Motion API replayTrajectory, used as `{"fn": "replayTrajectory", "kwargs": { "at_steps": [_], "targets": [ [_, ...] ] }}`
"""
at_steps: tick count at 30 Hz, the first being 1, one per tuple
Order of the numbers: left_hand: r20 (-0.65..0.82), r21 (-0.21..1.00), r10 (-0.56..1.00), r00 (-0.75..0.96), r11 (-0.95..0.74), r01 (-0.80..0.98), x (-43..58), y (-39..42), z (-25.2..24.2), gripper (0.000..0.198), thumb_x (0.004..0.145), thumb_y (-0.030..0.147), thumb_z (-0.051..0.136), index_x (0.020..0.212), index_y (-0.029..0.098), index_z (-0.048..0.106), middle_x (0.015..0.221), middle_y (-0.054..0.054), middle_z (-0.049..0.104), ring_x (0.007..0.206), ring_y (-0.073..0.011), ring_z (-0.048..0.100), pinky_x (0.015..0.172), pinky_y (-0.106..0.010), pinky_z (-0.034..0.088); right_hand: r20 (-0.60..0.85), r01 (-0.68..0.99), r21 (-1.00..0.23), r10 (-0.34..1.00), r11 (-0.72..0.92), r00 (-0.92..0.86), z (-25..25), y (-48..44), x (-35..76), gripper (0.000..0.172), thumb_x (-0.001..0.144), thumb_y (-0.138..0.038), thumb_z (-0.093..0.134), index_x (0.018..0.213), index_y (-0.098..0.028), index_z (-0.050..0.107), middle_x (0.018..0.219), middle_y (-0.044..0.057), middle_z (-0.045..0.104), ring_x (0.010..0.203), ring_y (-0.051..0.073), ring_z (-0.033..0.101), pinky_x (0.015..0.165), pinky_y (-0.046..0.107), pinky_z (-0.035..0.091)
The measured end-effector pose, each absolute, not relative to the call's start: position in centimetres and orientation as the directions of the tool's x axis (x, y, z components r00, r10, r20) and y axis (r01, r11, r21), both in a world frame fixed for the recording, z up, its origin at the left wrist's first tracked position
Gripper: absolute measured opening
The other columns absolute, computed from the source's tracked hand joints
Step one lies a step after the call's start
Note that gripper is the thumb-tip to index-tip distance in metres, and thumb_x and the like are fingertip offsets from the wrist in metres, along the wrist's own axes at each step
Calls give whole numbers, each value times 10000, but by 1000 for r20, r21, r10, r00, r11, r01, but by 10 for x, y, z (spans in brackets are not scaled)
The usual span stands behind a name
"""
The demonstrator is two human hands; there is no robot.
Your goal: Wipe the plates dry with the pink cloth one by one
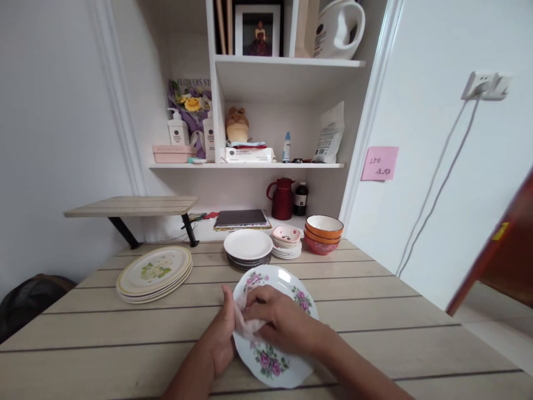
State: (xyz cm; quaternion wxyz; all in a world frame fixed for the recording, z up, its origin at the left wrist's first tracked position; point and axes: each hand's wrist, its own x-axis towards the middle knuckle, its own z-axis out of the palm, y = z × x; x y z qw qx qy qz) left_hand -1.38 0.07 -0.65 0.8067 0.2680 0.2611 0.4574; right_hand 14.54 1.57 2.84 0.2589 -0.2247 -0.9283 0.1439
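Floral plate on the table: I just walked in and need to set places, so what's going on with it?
A person's right hand presses a crumpled pale cloth onto the floral plate, while the left hand holds the plate's left rim over the wooden table. Behind it sit a stack of green-patterned plates, a stack of white plates, small dishes and orange bowls, none being touched.

Open passage: bare pale slatted wooden tabletop point(416, 344) at both front corners. Obstacles: rose-patterned white plate point(270, 364) front centre; behind it, stacked cream green-patterned plates point(154, 275), stacked round white plates point(248, 247), stacked orange ceramic bowls point(323, 233).
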Motion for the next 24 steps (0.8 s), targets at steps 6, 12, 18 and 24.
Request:
{"fn": "replayTrajectory", "kwargs": {
  "at_steps": [6, 12, 18, 24],
  "targets": [
    [-176, 701, 861, 477, 450, -553, -20, 5, -10, 797, 818, 694, 345, 1329, 102, 497, 1191, -187, 650, 1152, -317, 581, 1024, -450, 380, 60, 338, -571, 449, 748, -892, 44, 6, 195, 429, 706, -62, 594, 1002, -341, 730, 1064, -33, 606, 934, 120, 585, 822, 195, 435],
    [-223, 677, 852, 473, 485, -554, -21, 6, -10, 720, 835, 629, 419, 1374, 152, 445, 1213, -152, 643, 1187, -300, 557, 1055, -451, 338, 67, 703, -456, 809, 546, -584, 45, 23, 235, 540, 640, -11, 528, 992, -371, 724, 1034, -17, 618, 867, 151, 605, 738, 234, 437],
    [-235, 656, 857, 459, 489, -575, -19, 3, -2, 767, 817, 659, 402, 1376, 134, 436, 1228, -164, 633, 1184, -297, 559, 1048, -429, 344, 347, 868, -321, 900, 379, -264, 30, 40, 203, 397, 837, -240, 522, 1219, -314, 599, 1047, 62, 607, 884, 200, 597, 733, 283, 429],
    [-208, 648, 882, 422, 447, -616, -17, 7, -9, 745, 824, 650, 396, 1379, 155, 430, 1207, -155, 650, 1136, -284, 595, 1012, -404, 387, 391, 785, -245, 799, 569, -457, 21, 28, 143, 451, 856, -211, 502, 1307, -233, 509, 1259, 107, 543, 1155, 256, 450, 984, 384, 346]
  ]
}}
